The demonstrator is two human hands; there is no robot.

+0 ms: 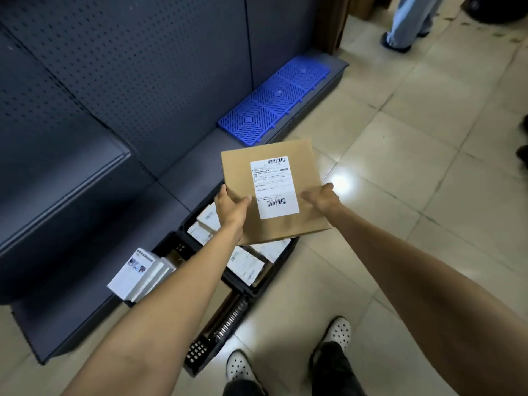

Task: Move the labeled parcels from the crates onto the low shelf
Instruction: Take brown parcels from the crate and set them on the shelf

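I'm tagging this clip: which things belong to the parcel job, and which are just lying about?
Job: brown parcel gripped by left hand and right hand; black crate of labeled parcels; low shelf.
Lying about: blue mat on the shelf; bystander's legs.

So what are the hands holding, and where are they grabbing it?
A brown labeled parcel. The left hand grips its left edge, the right hand its right edge.
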